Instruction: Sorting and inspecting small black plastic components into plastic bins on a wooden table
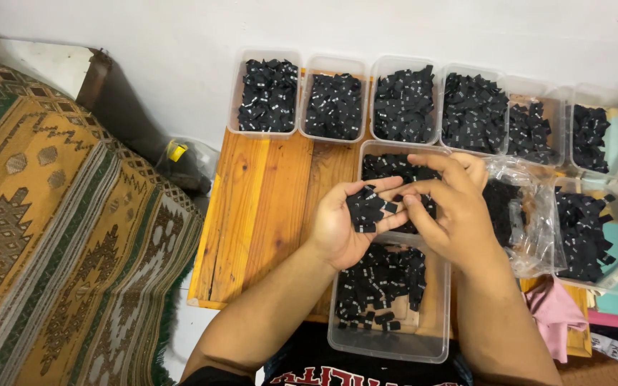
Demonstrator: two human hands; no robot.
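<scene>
My left hand (pixel 341 229) is cupped palm up over a clear plastic tub (pixel 388 343) and holds a small stack of black fabric labels (pixel 368 209). My right hand (pixel 448 207) reaches in from the right, its fingertips pinching at the labels on the left palm. The tub below holds several more loose black labels (pixel 384 279). A second clear tub (pixel 380 154) of black labels lies just behind my hands, partly hidden by them.
A row of clear tubs (pixel 267 93) filled with black labels lines the back of the wooden board (pixel 266 207). A clear plastic bag (pixel 531 214) and more tubs (pixel 595 236) sit at right. A patterned woven rug (pixel 59 229) covers the left, pink cloth (pixel 556 314) lower right.
</scene>
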